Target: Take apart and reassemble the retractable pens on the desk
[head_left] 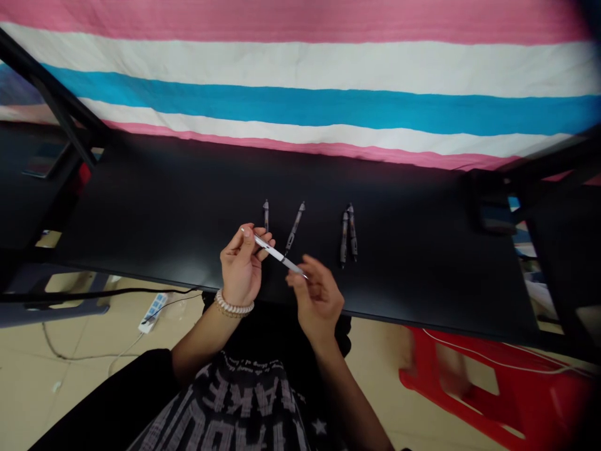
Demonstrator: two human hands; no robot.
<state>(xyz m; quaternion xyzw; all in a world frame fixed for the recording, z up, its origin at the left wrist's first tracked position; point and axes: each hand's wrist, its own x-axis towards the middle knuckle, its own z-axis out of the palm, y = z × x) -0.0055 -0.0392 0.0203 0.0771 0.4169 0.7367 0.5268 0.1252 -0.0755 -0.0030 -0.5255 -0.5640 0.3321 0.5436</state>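
A pink, white and blue striped cloth hangs beyond a long, flat black tabletop. A red plastic stool stands at lower right. Above the tabletop's near edge, the half-curled left hand pinches one end of a slim white pen; the right hand curls loosely at its other end, blur hiding whether it grips. Four dark grey clip pens lie on the tabletop, two close together.

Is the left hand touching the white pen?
Touching. The head view shows the left hand gripping one end of the white pen, with the thumb pressed over it.
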